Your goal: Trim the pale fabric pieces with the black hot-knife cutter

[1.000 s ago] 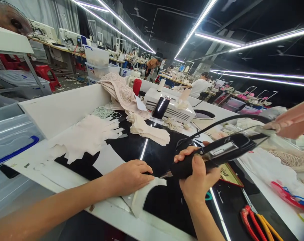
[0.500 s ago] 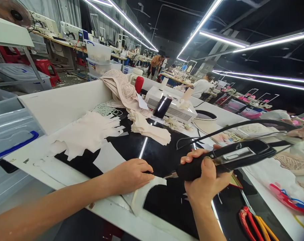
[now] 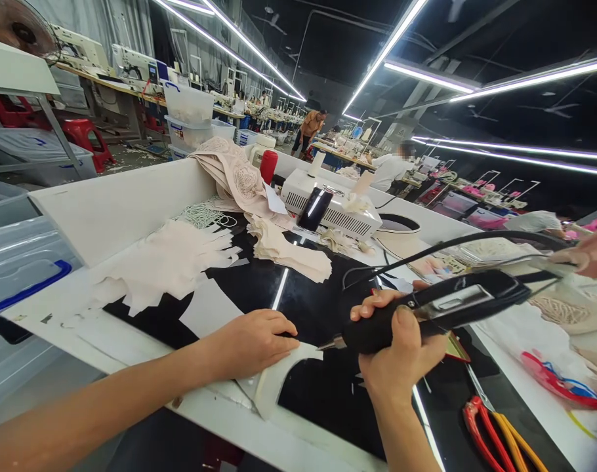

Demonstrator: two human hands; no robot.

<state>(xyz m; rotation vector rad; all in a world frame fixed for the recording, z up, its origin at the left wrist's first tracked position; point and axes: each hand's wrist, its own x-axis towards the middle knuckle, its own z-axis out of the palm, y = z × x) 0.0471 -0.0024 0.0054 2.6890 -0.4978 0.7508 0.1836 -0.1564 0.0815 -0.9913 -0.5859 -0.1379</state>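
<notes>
My left hand point(image 3: 259, 341) lies over a white curved piece point(image 3: 273, 387), its fingers close together and pressing it onto the black table surface. The thumb is hidden. My right hand point(image 3: 401, 354) is wrapped round a black corded hand tool point(image 3: 456, 305) with a silver panel on its side. The tool's narrow metal tip point(image 3: 332, 343) points left, right by the end of the white piece. I cannot tell whether they touch. Beneath my left hand, a flat white sheet point(image 3: 210, 311) reaches out beyond the wrist.
Pale cut pieces point(image 3: 175, 262) and a beige stack point(image 3: 293, 249) lie beyond my hands. Red-and-orange-handled scissors point(image 3: 485, 419) are at lower right. A phone point(image 3: 315, 208) leans on a vented white box point(image 3: 348, 216). Another hand point(image 3: 591, 252) shows blurred at the right edge.
The view has shifted slightly. The blurred hand at the right edge reaches a little further in. My own hands keep nearly the same places, and the tool tip stays beside the white piece.
</notes>
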